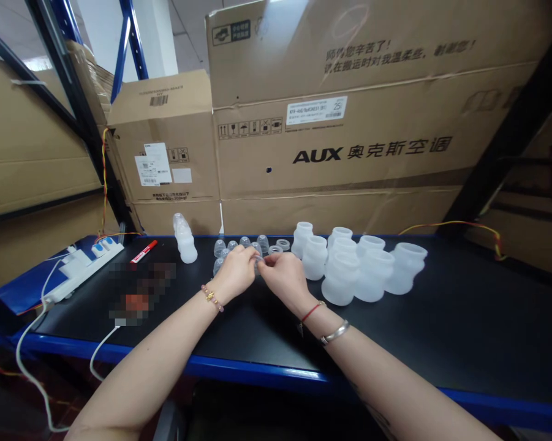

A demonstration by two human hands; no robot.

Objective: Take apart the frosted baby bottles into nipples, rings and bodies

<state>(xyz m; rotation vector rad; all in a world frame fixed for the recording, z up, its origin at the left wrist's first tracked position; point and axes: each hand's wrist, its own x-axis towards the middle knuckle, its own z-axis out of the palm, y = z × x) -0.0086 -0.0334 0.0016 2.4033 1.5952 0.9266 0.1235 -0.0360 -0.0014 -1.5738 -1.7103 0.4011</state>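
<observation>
Plastic ring [258, 261], clear, small, partly hidden

Left arm [138, 373]: comes in from the lower left, forearm bare and slanting up toward the middle of the view.
Right arm [395, 380]: comes in from the lower right, bare and slanting up and inward.
Left hand [233, 274]: back turned up, wrist slightly bent, fingers curled toward the right hand.
Right hand [282, 275]: back turned up, fingers bent inward, thumb side facing the left hand.
Fingertips [263, 260]: meet or nearly meet between the hands, apparently pinching, though the view there is poor.
</observation>
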